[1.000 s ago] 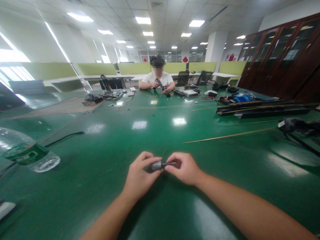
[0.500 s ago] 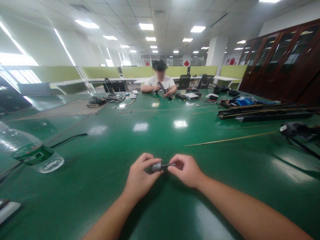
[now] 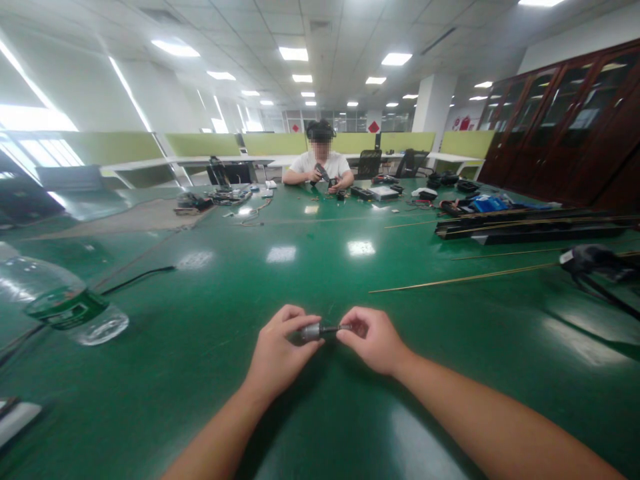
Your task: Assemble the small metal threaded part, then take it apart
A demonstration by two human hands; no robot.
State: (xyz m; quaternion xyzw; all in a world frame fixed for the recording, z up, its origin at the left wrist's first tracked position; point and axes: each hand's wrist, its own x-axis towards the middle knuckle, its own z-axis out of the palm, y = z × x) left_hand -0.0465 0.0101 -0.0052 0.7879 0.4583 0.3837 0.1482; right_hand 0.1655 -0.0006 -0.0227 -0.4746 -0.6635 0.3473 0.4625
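While the left hand (image 3: 280, 350) grips a cylinder (image 3: 311, 331), the right hand (image 3: 374, 341) its rod (image 3: 330, 329), partitions (image 3: 273, 142) stand beyond the green table (image 3: 240, 283).

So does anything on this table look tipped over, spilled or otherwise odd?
Only the clear bottle at the left edge: it slants steeply, but wide-lens stretch could explain that, so I can't tell whether it's tipped. No spill shows around it. The grey cylinder in the left hand shows no obvious damage.
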